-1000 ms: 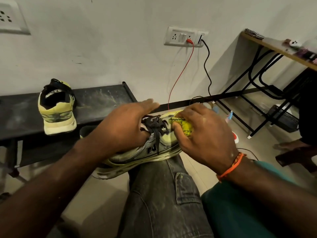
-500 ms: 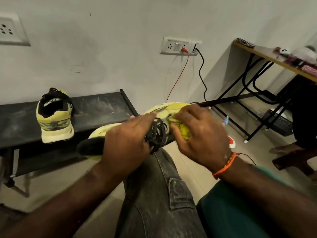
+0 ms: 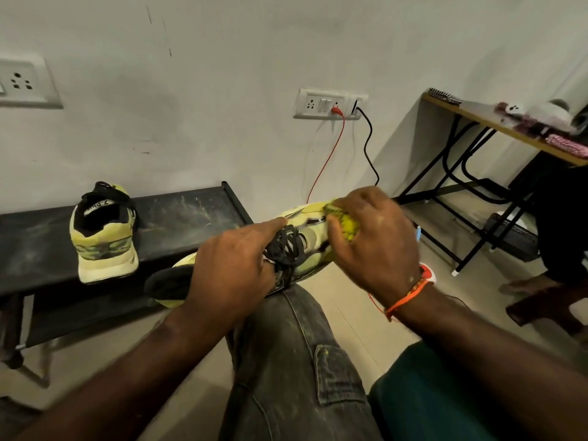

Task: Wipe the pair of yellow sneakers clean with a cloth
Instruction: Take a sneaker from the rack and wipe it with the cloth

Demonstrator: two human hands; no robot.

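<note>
Nearest, a knee in grey dusty jeans (image 3: 296, 361) carries one yellow sneaker (image 3: 305, 240), lying across it with its toe pointing toward the wall. The left hand (image 3: 232, 272) rests on the shoe at the black laces (image 3: 286, 249), forefinger stretched along the upper toward the toe; how the other fingers lie is hidden, so I cannot tell whether that grip is clenched or released. The right hand (image 3: 375, 243), with an orange thread wristband (image 3: 407, 297), has its grip clenched on a bunched yellow cloth (image 3: 345, 226), pressing it against the sneaker's toe area. Beyond, on the dusty black counter (image 3: 178, 218), the second yellow sneaker (image 3: 103, 233) stands upright near the middle, heel toward the camera, well apart from the first. On the wall behind, a red cable (image 3: 327, 160) and a black cable (image 3: 369, 148) hang from a socket plate (image 3: 329, 103).
</note>
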